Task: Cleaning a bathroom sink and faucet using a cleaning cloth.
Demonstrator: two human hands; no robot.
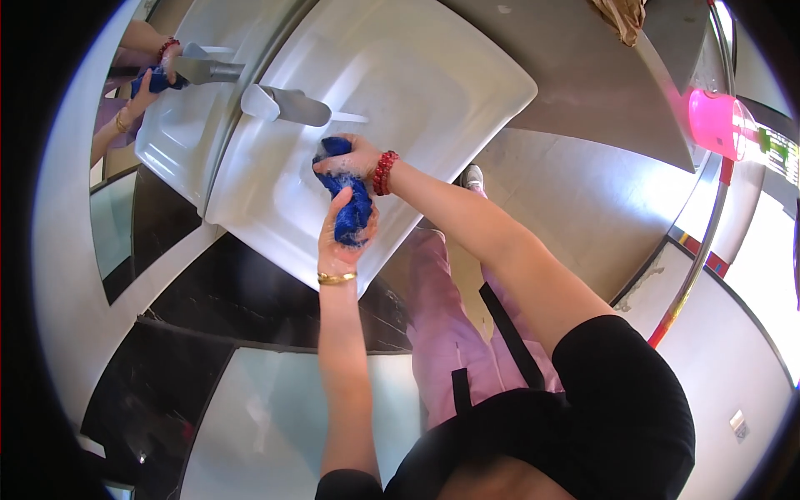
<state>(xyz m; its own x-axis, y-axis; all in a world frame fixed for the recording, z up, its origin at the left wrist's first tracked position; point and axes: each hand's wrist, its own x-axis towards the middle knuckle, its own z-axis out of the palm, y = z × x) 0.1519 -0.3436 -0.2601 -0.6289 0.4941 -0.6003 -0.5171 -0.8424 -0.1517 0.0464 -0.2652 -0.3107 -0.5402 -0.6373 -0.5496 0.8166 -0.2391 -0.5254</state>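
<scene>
Over the white sink [450, 75], a wet blue cloth [357, 208] is bunched lengthwise between my two hands, with white suds on it. My left hand [337, 242], a gold bracelet at its wrist, is closed round the cloth's nearer end. My right hand [360, 158], with a red bead bracelet, grips the farther end, fingers wrapped over it. Just beyond the hands a grey faucet [302, 108] reaches out over the basin. The cloth hides part of the fingers.
A mirror [187, 125] on the left reflects the hands and sink. To the right is a grey metal surface [575, 75] with crumpled brown paper [621, 18]. A pink plastic container [715, 123] sits by a metal pole [708, 225]. Dark tile [242, 292] lies below the sink.
</scene>
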